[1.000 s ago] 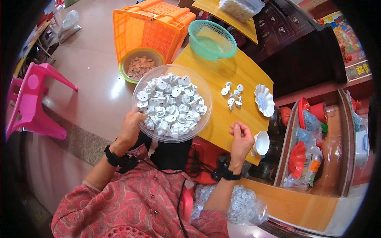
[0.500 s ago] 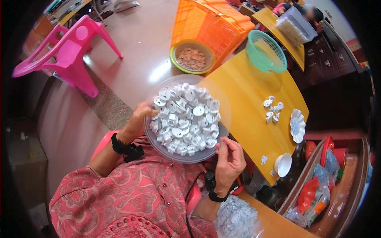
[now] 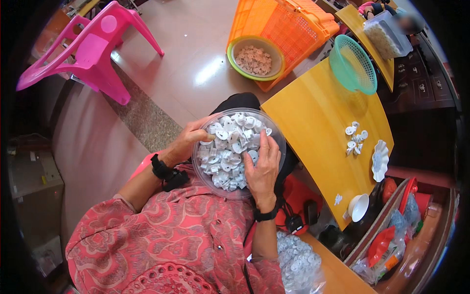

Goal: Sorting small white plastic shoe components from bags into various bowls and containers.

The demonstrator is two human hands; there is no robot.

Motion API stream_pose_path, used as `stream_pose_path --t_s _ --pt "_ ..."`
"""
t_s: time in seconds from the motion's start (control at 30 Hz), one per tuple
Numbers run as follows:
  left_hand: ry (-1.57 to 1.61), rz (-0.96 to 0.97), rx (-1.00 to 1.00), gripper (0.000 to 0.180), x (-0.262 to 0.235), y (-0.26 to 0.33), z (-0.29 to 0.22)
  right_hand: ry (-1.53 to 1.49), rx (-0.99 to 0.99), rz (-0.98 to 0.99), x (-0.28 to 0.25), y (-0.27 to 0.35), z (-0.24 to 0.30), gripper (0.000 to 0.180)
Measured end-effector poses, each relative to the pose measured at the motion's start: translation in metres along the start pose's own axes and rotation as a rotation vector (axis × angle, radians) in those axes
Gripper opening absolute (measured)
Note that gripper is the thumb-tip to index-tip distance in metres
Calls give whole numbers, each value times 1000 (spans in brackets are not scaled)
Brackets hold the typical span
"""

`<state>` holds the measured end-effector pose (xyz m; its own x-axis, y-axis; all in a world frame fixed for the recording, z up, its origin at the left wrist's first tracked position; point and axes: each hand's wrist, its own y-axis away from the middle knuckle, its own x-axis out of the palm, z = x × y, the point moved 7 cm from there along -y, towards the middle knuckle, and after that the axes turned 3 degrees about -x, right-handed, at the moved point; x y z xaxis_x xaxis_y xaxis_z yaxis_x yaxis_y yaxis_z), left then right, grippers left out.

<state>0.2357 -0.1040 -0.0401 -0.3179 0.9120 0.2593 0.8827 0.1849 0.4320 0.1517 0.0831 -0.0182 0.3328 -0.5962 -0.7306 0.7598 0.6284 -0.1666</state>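
Note:
A clear plastic bowl (image 3: 208, 179) full of small white plastic parts (image 3: 227, 147) rests on my lap, close to my body. My left hand (image 3: 188, 142) grips the bowl's left rim, thumb over the edge. Spread flat across the right side of the bowl, my right hand (image 3: 263, 169) has its fingers resting on the white parts. Both wrists wear black bands.
A yellow table (image 3: 313, 122) at the right carries a few loose white parts (image 3: 353, 138), a white scalloped dish (image 3: 379, 160), a white cup (image 3: 359, 207) and a teal basket (image 3: 352, 63). An orange crate (image 3: 284, 27), a green bowl (image 3: 255, 59) and a pink chair (image 3: 93, 51) stand on the floor. A clear bag of parts (image 3: 296, 259) lies by my right elbow.
The bowl has come down from the table's edge toward my lap. My right hand moved from the table side onto the parts in the bowl. My view has swung left.

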Motion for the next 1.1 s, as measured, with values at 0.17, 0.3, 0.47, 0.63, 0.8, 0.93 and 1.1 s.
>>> stream_pose_path --t_s 0.17,0.3,0.47,0.63,0.8,0.93,1.1 --pt "12 39 -16 75 -4 -5 28 -59 -22 15 11 0 -12 56" --pt "-166 31 16 76 -13 -9 35 -303 155 -15 18 12 -24 31" --pt "-171 31 20 75 -15 -11 35 -344 279 -36 13 25 -30 33" --pt "-203 46 -31 75 -13 -13 34 -260 378 44 14 33 -20 33" --pt "-181 24 -31 75 -14 -12 33 -295 341 -83 18 40 -26 32" --pt "-195 32 -19 75 -12 -14 34 -755 630 -214 8 52 -57 34" --pt "-152 31 -16 75 -12 -14 35 -931 694 -364 -35 42 -75 36"
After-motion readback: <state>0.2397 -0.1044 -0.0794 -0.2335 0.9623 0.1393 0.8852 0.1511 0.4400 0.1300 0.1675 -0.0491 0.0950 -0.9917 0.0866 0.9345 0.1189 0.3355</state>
